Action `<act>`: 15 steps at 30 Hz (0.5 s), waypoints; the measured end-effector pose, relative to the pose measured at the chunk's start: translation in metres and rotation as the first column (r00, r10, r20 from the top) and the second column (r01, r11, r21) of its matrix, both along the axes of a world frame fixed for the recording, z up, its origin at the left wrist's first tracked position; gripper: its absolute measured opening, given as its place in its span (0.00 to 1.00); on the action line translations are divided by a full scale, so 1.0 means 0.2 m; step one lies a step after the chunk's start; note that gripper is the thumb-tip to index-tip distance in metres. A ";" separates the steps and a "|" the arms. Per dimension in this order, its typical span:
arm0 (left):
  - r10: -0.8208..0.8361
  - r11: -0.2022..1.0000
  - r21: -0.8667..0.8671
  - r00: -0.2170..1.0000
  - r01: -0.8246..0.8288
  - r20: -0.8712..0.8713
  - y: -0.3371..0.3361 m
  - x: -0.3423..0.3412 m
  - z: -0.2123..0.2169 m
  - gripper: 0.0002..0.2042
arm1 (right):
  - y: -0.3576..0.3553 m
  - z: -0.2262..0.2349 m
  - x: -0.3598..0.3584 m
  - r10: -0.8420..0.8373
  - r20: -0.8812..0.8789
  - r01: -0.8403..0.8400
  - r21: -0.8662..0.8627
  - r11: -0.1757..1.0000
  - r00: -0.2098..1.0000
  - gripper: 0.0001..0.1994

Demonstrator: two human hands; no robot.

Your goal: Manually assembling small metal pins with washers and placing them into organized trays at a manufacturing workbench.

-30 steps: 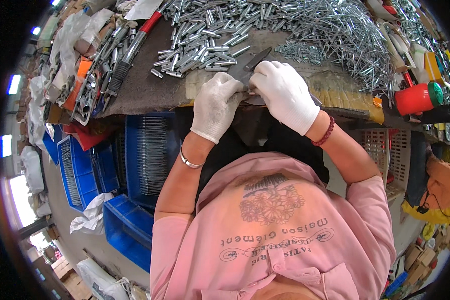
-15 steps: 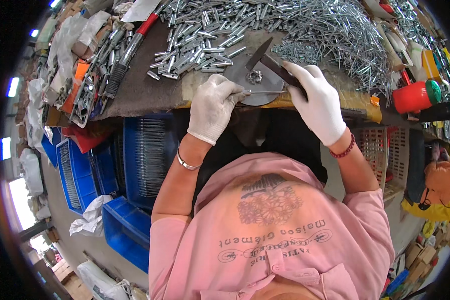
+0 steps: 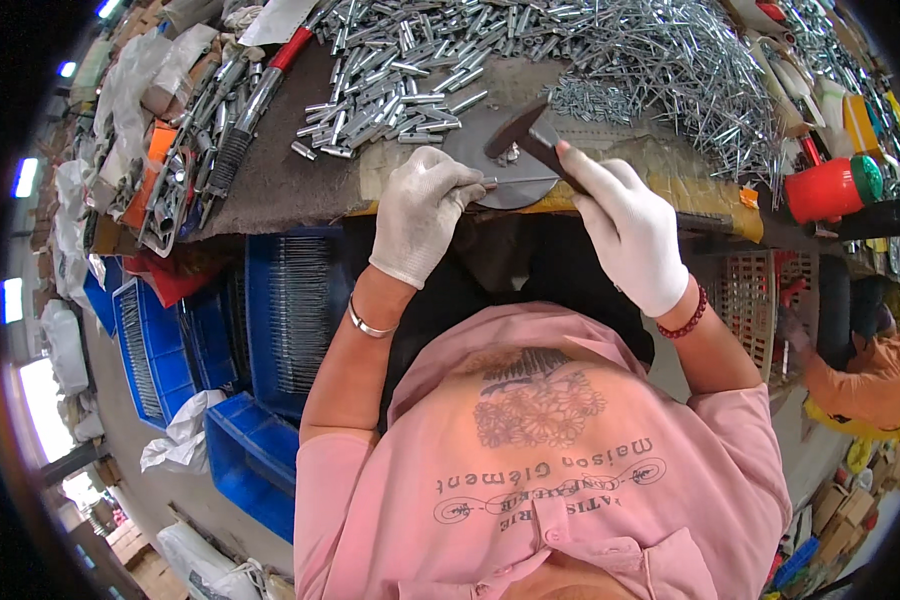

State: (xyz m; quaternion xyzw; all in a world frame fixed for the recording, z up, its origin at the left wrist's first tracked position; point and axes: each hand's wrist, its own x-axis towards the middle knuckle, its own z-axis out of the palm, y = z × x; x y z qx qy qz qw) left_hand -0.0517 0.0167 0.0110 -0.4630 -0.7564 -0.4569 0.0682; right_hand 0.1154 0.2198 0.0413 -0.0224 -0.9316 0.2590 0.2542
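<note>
My left hand, in a whitish knitted glove, is closed with thumb and fingers pinching a metal tube. A thin metal rod extends from the tube to the right, over a round grey disc at the bench's near edge. My right hand, also gloved, is wrapped round the handle of a hammer. The dark hammer head stands over the disc, partly covering small shiny pieces there. Whether it touches anything I cannot tell.
Loose metal tubes and a heap of thin rods lie along the back. At right is a red and green container. Blue crates stand below left. Another person's orange sleeve shows at right.
The hammer head has come nearer to me, over the small pieces on the disc. My left hand still pinches the tube. At right, the other person has stretched out an arm.
</note>
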 end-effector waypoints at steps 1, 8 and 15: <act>0.002 1.000 0.000 1.000 -0.002 -0.002 0.00 0.00 -0.01 0.07 | 0.01 0.00 -0.03 0.006 0.013 -0.006 -0.052 0.999 1.000 0.24; 0.019 1.000 -0.021 0.997 -0.017 0.077 -0.01 0.01 0.00 0.07 | 0.03 -0.02 -0.12 -0.044 -0.059 0.063 0.364 0.929 0.997 0.17; 0.166 0.986 0.015 0.983 -0.166 -0.080 -0.03 0.07 -0.10 0.15 | -0.14 -0.04 -0.04 0.083 0.453 0.008 -0.195 0.981 0.887 0.10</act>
